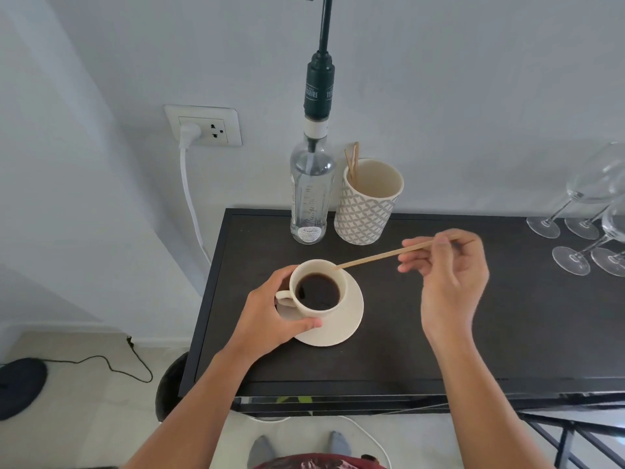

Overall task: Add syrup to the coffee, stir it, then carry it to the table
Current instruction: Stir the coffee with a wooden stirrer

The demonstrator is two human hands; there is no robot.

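A: What did the left hand (267, 319) do?
B: Its grip clasped the cup (318, 286) of black coffee on its saucer (348, 324), on the counter (422, 333).
A: Behind it?
B: A clear pump bottle (311, 184), collar reading "…SSEIRE"; a patterned cup (367, 204) holding sticks.
A: The right hand (449, 282)?
B: Pinched a wooden stirrer (375, 256), its tip near the rim.

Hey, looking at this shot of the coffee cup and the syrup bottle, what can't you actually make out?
Head view only:
- Syrup bottle: pump top is cut off by the upper edge; the lower label print is too small to read.
- Cup handle: partly hidden by the left hand.
- Stick: its far end is hidden by the right hand's fingers.
- Wine glasses: cut off by the right edge.
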